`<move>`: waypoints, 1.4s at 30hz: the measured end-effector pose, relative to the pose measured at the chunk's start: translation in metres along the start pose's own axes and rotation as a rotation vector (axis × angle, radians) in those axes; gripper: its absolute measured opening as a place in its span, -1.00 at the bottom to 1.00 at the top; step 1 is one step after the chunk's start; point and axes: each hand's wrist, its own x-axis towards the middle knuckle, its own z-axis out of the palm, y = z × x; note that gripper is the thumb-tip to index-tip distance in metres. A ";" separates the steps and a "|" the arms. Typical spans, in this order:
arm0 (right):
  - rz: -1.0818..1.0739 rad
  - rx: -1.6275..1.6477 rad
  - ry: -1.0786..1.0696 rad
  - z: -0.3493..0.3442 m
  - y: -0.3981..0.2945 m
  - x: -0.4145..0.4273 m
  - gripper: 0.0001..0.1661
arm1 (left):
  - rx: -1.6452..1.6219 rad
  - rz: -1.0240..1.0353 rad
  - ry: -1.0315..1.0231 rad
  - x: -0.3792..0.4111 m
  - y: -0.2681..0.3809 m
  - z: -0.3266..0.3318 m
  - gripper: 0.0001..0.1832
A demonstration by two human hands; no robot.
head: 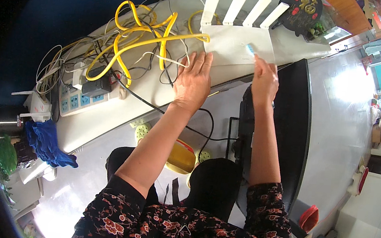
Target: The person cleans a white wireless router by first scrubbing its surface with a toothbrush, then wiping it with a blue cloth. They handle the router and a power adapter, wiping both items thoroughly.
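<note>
A white Wi-Fi router [232, 42] with several upright antennas lies on the pale shelf [83, 122]. My right hand [265, 79] is closed around a small brush, likely a toothbrush, its blue-and-white bristle head [250, 49] over the router's top. Most of its handle is hidden in my fist. Palm down, my left hand [194, 79] rests at the router's left front corner with its fingers extended, holding nothing. A white cable end loops by its fingertips. Just left of it, a thick yellow cable [150, 38] coils above thinner wires.
A power strip [78, 101] with a black adapter [98, 81] sits left on the shelf. A blue cloth [47, 143] hangs at the far left. Behind the router stands a dark round ornament [298, 12]. A black cable [206, 137] runs below the shelf toward a black panel [289, 128].
</note>
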 end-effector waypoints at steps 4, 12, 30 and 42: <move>-0.294 -0.106 -0.056 0.028 -0.025 -0.017 -0.60 | -0.018 -0.009 0.012 -0.002 -0.001 0.003 -0.49; -0.167 -0.102 0.050 0.027 -0.019 0.006 -0.67 | -0.028 -0.012 0.009 0.000 0.002 0.000 -0.49; -0.083 -0.153 -0.116 0.014 -0.043 0.018 -0.60 | -0.296 -0.350 0.062 0.024 0.002 0.011 -0.47; -0.026 -0.238 -0.154 0.014 -0.053 0.043 -0.55 | -0.361 -0.354 0.085 0.026 0.002 0.008 -0.66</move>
